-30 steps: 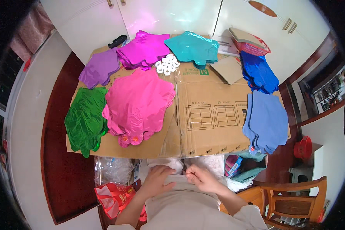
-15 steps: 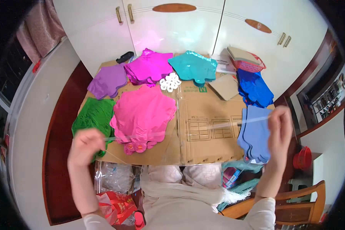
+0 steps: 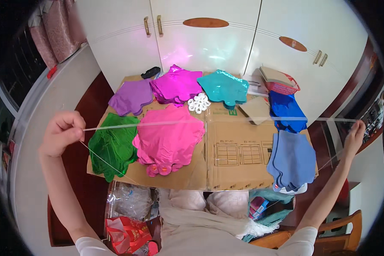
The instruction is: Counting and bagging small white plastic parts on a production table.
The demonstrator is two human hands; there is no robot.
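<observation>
A thin, clear ribbon-like strip (image 3: 243, 120) runs nearly straight across the view, above the table. Its left part is pinched in my left hand (image 3: 64, 133), with a loose end trailing down toward the table's front edge. My right hand (image 3: 355, 135) grips the other side, out past the table's right side, and a length hangs below it. Beneath the strip lie flat foil shapes like uninflated balloons: a pink stack (image 3: 170, 138), a green stack (image 3: 113, 147) nearest my left hand, and a light blue stack (image 3: 295, 158) nearest my right.
Purple (image 3: 132, 97), magenta (image 3: 177, 85), teal (image 3: 224, 88) and dark blue (image 3: 286, 112) stacks line the cardboard (image 3: 239, 175). Small white rings (image 3: 199, 103) lie mid-table. A red basket (image 3: 283, 87) stands at the back right, before white cabinets (image 3: 209, 47). A wooden chair (image 3: 341, 239) is at lower right.
Both hands have moved apart, left hand leftward and right hand rightward. The strip between them is now longer and pulled straight.
</observation>
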